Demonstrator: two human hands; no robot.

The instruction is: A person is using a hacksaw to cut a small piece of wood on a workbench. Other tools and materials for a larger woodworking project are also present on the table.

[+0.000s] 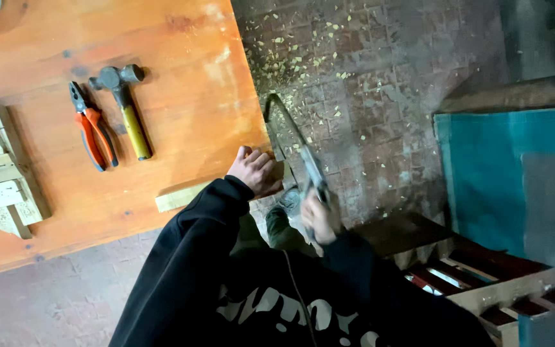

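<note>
My left hand (255, 170) presses down on a pale wooden strip (181, 196) that lies along the edge of the orange wooden table (181, 77). My right hand (317, 218) grips the handle of a hacksaw (293, 144), whose frame arches out over the floor beside the table edge. The saw is blurred. The blade meets the strip just right of my left hand, where the wood juts past the table. Both arms are in black sleeves.
Orange-handled pliers (91, 128) and a yellow-handled hammer (125, 106) lie on the table. Stacked pale wood pieces (1, 173) sit at its left edge. Wood chips litter the brick floor (354, 64). A slatted wooden crate (483, 283) and a teal panel (502, 173) stand to the right.
</note>
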